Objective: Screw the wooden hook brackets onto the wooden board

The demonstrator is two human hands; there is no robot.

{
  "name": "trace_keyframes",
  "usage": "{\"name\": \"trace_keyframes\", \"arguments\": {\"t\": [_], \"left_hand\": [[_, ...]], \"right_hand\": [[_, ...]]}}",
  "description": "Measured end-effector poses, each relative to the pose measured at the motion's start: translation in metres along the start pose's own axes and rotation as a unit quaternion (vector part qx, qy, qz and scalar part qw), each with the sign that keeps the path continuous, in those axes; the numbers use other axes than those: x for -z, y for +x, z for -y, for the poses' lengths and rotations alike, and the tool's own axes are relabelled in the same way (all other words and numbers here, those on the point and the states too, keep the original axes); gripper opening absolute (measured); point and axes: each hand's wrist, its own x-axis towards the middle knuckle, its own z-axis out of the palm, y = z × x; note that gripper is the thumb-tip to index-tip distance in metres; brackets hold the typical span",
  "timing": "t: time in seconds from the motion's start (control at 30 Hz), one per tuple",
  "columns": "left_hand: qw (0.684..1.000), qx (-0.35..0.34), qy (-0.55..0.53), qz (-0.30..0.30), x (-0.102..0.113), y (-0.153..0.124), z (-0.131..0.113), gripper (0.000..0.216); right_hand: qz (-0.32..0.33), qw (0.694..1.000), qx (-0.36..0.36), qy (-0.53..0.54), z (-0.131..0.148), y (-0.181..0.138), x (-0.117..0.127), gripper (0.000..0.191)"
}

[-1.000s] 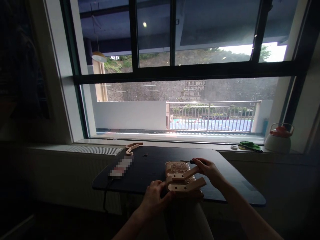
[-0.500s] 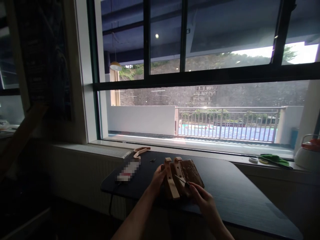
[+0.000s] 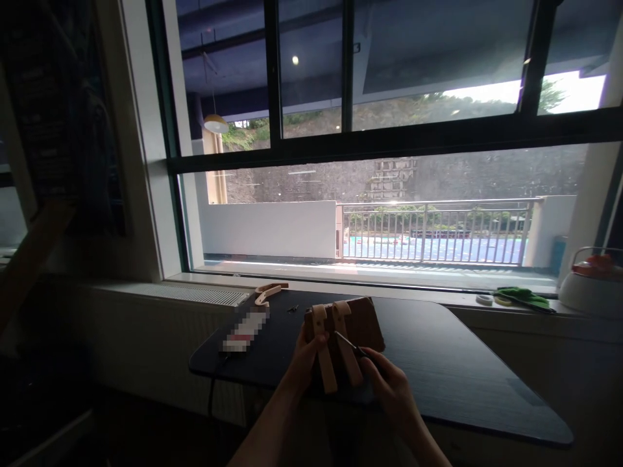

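Workpiece: a dark brown carved wooden block point(image 3: 364, 323) stands on edge near the front of the table, with two pale, flat wooden arms point(image 3: 322, 350) lying side by side down its near face. The left hand point(image 3: 302, 358) grasps the block at its left side, thumb against the left-most arm. The right hand point(image 3: 389, 388) is closed round the dark handle of a thin metal screwdriver point(image 3: 348, 344). Its tip points up and left at the right-hand arm; whether it sits in a screw head cannot be told in this light.

Procedure, as judged: brace the block down on the table so that it cannot rock. Align the shaft with the fastener's axis before turning. Apply light axial pressure and turn in short strokes, since a slim tip slips easily and would score the wood. Hold the left fingers clear of the tip's line.

Surroundings: a wide dark-framed window point(image 3: 389, 139) fills the wall ahead, giving strong backlight and a dim bench. The dark, round-cornered tabletop point(image 3: 462, 376) abuts the sill. On the sill at right stands a white kettle with an orange lid point(image 3: 591, 284); near it lies a green item point(image 3: 518, 297) of unclear kind. At the table's far left edge lie two more pale wooden pieces point(image 3: 270, 290) and, just beside them, a small dark screw point(image 3: 292, 308)
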Motion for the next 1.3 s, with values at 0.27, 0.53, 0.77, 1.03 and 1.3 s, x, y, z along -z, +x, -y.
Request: {"name": "trace_keyframes", "arguments": {"t": [0.27, 0.53, 0.77, 1.03, 1.3], "left_hand": [[0.997, -0.027, 0.076, -0.002, 0.016, 0.035, -0.009, 0.054], [0.994, -0.036, 0.108, 0.0, 0.017, 0.027, 0.002, 0.054], [0.99, -0.053, 0.13, -0.004, 0.015, 0.025, 0.001, 0.048], [0.99, -0.034, 0.134, -0.011, 0.014, 0.024, 0.002, 0.049], [0.99, 0.084, 0.111, 0.022, 0.024, 0.041, -0.022, 0.031]], "right_hand": [[-0.074, 0.994, 0.07, -0.04, -0.016, 0.032, -0.002, 0.037], [-0.12, 0.963, 0.219, -0.102, -0.02, 0.023, -0.022, 0.026], [-0.096, 0.935, 0.299, -0.166, -0.015, 0.016, -0.023, 0.03], [-0.109, 0.969, 0.199, -0.096, -0.008, 0.016, -0.021, 0.031], [0.047, 0.998, -0.03, 0.004, -0.011, 0.034, 0.014, 0.037]]}}
